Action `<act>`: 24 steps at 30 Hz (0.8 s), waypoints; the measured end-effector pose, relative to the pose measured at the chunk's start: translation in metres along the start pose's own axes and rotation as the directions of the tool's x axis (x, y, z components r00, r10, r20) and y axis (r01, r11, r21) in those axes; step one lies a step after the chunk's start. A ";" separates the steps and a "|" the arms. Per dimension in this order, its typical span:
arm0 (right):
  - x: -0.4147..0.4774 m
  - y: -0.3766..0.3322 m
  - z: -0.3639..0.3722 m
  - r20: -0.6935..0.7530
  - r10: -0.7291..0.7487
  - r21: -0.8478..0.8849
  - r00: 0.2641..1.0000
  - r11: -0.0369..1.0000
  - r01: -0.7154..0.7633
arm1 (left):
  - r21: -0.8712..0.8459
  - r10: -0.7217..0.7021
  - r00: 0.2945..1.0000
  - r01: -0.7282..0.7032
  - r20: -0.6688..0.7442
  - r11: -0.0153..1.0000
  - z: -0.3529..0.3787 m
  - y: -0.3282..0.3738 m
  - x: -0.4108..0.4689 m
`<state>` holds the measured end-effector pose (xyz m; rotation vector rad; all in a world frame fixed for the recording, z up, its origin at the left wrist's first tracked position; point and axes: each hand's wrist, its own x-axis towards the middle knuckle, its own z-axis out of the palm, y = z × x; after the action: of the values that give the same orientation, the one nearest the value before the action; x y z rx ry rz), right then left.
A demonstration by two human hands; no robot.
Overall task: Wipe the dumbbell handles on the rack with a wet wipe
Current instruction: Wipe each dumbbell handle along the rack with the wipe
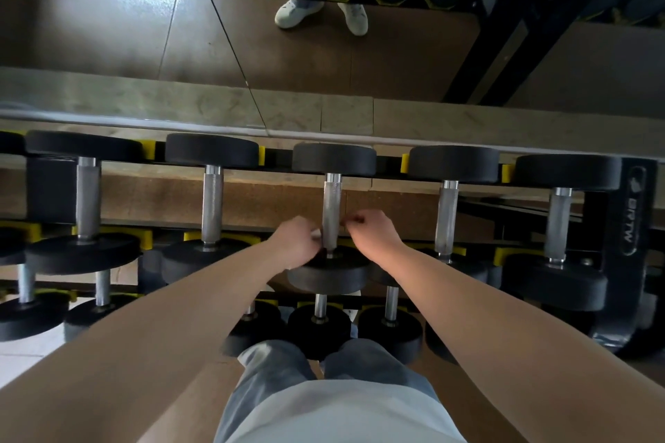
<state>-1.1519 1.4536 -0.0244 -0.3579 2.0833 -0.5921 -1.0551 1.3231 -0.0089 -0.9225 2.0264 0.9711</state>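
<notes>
Head camera, looking down: a black dumbbell rack (626, 191) runs left to right, holding a row of black round-headed dumbbells with knurled silver handles, each resting in yellow cradles (405, 162). Both bare forearms reach out to the middle dumbbell (333, 158).

The left hand (297, 241) is curled at the near end of its handle (331, 203), pinching a small white scrap, probably the wet wipe (316, 234), against the metal. The right hand (374, 232) sits just right of the same handle with its fingers curled. Motion blur hides whether it grips anything.

White lettering (630, 223) on the rack's right upright runs sideways and seems to read "BRTW".

Smaller dumbbells sit on a lower tier, nearer. Grey trousers (273, 367) show at the bottom. At the far side, a mirror (108, 29) reflects white shoes (320, 16).
</notes>
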 end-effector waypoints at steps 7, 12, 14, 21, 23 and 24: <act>0.003 0.001 0.000 0.050 0.014 -0.035 0.999 0.999 -0.012 | -0.630 -0.100 0.978 -0.039 -0.183 0.776 -0.024 0.015 0.016; 0.005 0.013 -0.005 0.032 0.061 -0.009 0.998 0.998 -0.061 | -0.608 -0.073 0.969 -0.089 -0.237 0.789 -0.029 0.016 0.024; 0.005 0.018 -0.006 0.034 0.080 0.006 0.996 0.997 -0.081 | -0.377 -0.027 0.992 -0.022 -0.125 0.926 -0.019 0.008 0.017; 0.005 0.024 -0.010 0.082 0.110 0.028 0.991 0.993 -0.112 | -0.329 -0.004 0.999 0.018 0.045 0.944 -0.016 -0.008 0.026; 0.006 0.026 -0.013 0.081 0.108 0.037 0.991 0.993 -0.111 | -0.651 -0.026 0.999 0.001 -0.029 0.759 -0.025 -0.003 0.038; 0.005 0.027 -0.014 0.075 0.107 0.042 0.991 0.993 -0.110 | -0.765 -0.026 0.998 -0.021 -0.049 0.644 -0.029 0.001 0.044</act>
<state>-1.1673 1.4775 -0.0360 -0.2341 2.0021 -0.5536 -1.0858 1.2860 -0.0300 -1.3860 1.6119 1.8994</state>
